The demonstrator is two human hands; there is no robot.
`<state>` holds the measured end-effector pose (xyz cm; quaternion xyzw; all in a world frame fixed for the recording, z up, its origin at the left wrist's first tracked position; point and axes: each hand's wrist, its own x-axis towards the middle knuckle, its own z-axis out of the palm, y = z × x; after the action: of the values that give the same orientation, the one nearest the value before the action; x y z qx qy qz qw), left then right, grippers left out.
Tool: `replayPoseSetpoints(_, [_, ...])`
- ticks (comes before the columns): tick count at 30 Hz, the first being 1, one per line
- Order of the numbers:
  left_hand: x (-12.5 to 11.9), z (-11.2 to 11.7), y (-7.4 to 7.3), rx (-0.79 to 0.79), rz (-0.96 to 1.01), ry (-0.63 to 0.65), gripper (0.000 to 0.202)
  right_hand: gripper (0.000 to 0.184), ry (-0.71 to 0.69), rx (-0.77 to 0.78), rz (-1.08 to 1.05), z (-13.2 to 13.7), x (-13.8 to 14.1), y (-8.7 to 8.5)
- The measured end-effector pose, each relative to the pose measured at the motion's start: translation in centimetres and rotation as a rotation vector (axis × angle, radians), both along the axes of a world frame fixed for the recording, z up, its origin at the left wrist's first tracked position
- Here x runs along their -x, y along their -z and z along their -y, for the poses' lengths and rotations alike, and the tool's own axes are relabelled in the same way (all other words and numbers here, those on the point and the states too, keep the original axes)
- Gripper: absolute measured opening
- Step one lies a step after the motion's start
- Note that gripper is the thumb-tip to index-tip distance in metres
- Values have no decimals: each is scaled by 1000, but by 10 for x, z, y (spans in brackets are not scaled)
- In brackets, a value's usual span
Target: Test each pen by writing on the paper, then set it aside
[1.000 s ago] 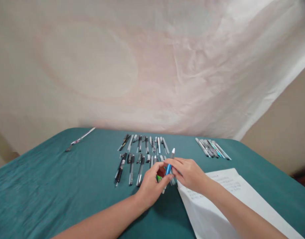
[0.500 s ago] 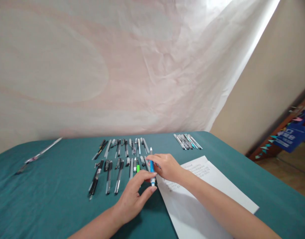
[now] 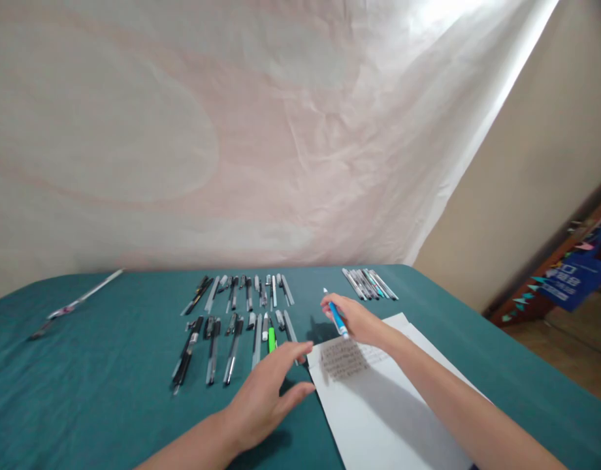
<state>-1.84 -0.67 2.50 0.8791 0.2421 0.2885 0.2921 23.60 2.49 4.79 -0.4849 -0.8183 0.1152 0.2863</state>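
Note:
Between the fingers of my right hand (image 3: 355,318) is a blue-and-white pen (image 3: 338,320), held above the top edge of a stack of white paper (image 3: 379,398). Handwritten lines cover the upper part of the top sheet. My left hand (image 3: 268,391) hovers at the paper's left side with thumb and fingers apart, and nothing is in it. Just beyond its fingers lie a bright green pen (image 3: 272,338) and a grey, clear-bodied pen (image 3: 291,326), partly hidden by the hand.
Two rows of pens and caps lie left of the paper, among them a black pen (image 3: 187,359). A bundle of pens (image 3: 370,284) rests at the back right of the green-covered table (image 3: 85,391). A long thin stick-like item (image 3: 85,299) lies far left. A pale cloth (image 3: 281,130) hangs behind.
My left hand has let go of the blue-and-white pen and its fingers have spread. My right hand has carried the pen to the right, over the paper's top edge.

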Motion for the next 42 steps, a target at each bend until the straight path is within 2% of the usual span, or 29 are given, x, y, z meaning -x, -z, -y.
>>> replayPoseSetpoints(2, [1,4,-7,-87,-106,89,28,23,-6,37,6,4,-23,3])
replayPoseSetpoints(4, [0,8,-13,-162,-176,142,25,20,-5,79,12,12,-41,8])
replayPoseSetpoints(7, [-2,10,-17,-229,-224,198,25,19,86,88,47,23,-54,21])
replayPoseSetpoints(10, [-4,10,-18,-248,-242,227,26,20,176,11,65,24,-57,34])
replayPoseSetpoints(13, [-4,9,-18,-245,-247,231,29,22,188,-20,54,13,-56,41])
replayPoseSetpoints(18, [-3,12,-22,-245,-340,315,41,24,230,-78,5,-16,-52,45])
replayPoseSetpoints(22, [-2,13,-30,-225,-368,356,44,26,279,-120,-57,-20,-50,45])
replayPoseSetpoints(26, [-1,12,-33,-204,-356,358,41,36,398,-149,-192,-3,-65,37])
replayPoseSetpoints(30, [-4,13,-22,-217,-334,309,38,38,516,-30,-343,23,-91,32])
replayPoseSetpoints(35, [-9,14,-9,-213,-336,257,38,30,639,58,-419,53,-117,43])
replayPoseSetpoints(42, [-9,13,-18,-191,-342,271,37,23,756,60,-467,65,-142,62])
